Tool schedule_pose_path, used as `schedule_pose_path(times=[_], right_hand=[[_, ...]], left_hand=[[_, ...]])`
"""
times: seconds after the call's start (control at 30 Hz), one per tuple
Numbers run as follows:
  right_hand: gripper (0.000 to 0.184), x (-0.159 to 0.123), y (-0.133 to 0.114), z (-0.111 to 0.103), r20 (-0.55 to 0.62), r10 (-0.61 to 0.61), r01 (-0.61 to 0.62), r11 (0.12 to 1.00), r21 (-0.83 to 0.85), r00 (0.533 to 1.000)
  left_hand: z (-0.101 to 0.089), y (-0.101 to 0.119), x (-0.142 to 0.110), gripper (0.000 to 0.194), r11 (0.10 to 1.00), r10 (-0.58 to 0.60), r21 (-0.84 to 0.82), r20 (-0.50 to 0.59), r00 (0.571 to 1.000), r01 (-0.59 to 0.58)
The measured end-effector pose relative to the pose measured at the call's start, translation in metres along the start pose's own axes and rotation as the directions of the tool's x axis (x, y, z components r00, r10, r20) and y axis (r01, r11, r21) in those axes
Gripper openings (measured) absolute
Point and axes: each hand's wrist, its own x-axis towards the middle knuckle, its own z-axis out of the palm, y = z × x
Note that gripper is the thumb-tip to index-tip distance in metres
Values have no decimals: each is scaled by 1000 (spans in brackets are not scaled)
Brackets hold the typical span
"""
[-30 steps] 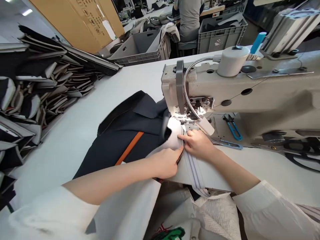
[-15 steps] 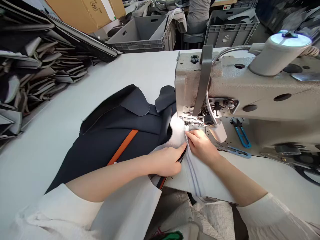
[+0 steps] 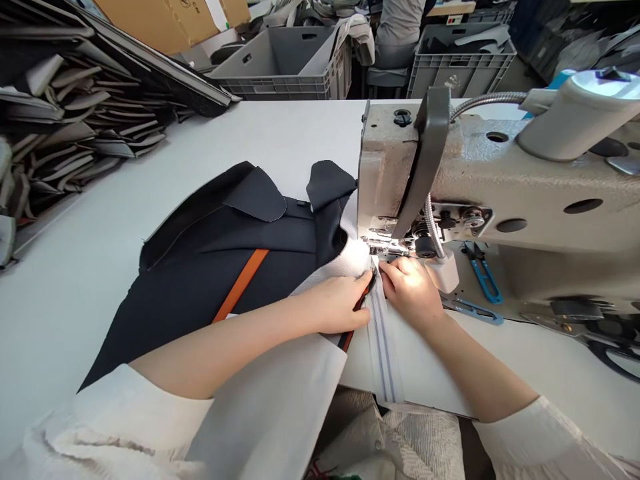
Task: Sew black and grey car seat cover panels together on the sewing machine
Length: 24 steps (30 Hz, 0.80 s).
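Note:
A dark navy fabric piece (image 3: pixel 165 313) with an orange stripe (image 3: pixel 243 283) and a pale backing is spread left of the sewing machine (image 3: pixel 450 160), its edge running under the lit presser foot. My left hand (image 3: pixel 343 303) grips that edge just in front of the foot, index finger stretched along it and thumb lower down. Close by on the right, my right hand (image 3: pixel 413 293) is closed, fingertips pinching the white strip with blue lines (image 3: pixel 384 347). The strip hangs down over the table's front edge. My fingers hide the exact grip points.
Two blue thread snips (image 3: pixel 483 273) lie by the machine's base. Black scissor handles (image 3: pixel 613 357) show at the right edge. Stacked cut pieces (image 3: pixel 75 127) are piled at left. Beyond the white table (image 3: pixel 300 133) stand grey crates (image 3: pixel 280 87) and a seated person (image 3: pixel 400 33).
The view has shifted slightly, so the machine appears farther right. My left hand's thumb has spread lower from the index finger. The fabric edge now shows a dark and red border beside it.

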Motion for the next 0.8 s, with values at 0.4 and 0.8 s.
schedule_pose_path(times=[0.4,0.8], right_hand=[[27,-1,-16,-3,18,71,-73,977,200,997],[16,13,-17,-17,336,457,-556,768,317,824]], left_hand=[[8,4,14,45,994,-23,100,-117,993,35],[4,-7,16,29,984,-9,-175,-260,966,-38]])
